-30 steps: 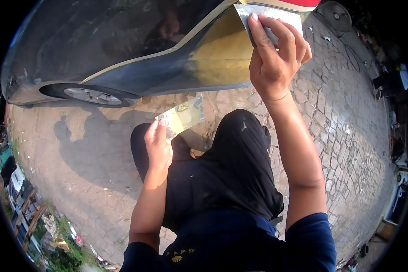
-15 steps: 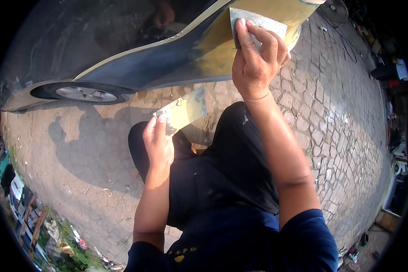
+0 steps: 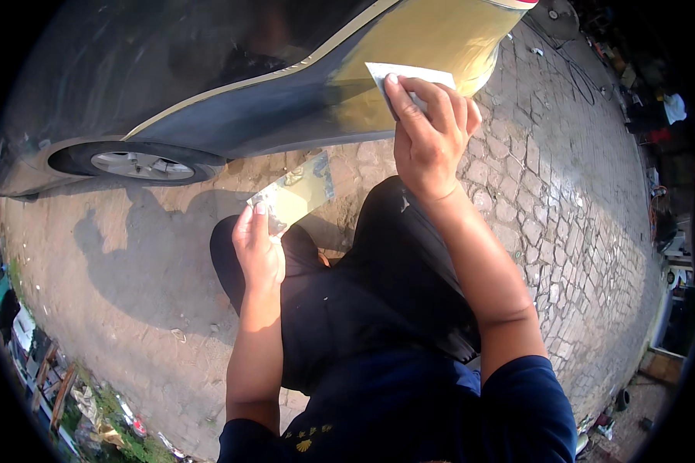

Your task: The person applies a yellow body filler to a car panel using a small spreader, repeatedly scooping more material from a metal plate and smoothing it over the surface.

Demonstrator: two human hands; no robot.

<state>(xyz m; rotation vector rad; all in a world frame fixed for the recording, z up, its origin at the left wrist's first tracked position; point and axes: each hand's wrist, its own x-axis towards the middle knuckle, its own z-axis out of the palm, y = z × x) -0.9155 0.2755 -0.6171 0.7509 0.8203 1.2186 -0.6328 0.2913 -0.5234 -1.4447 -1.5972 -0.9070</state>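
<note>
My right hand (image 3: 432,143) is closed round a flat metal putty scraper (image 3: 379,74), fingers pressed over its face. Just behind it is the lower side panel of a dark car, coated with yellowish body filler (image 3: 428,35); whether the scraper's edge touches it, I cannot tell. Lower and to the left, my left hand (image 3: 259,243) pinches one end of a second flat scraper plate (image 3: 305,193). Yellow putty is smeared over the plate's face, with a lumpier dab near its upper edge. It is held tilted above my knees.
The car's wheel (image 3: 143,165) stands at the left, and pale masking tape (image 3: 232,82) runs along the body. Stone paving (image 3: 564,231) covers the ground. A round fan-like object (image 3: 554,17) with cables lies at the far right. Piled clutter (image 3: 54,386) sits at the lower left.
My right hand and its scraper have come down and slightly left over the filler-coated panel. The left hand with the putty plate has shifted a little left. Both grips stay the same.
</note>
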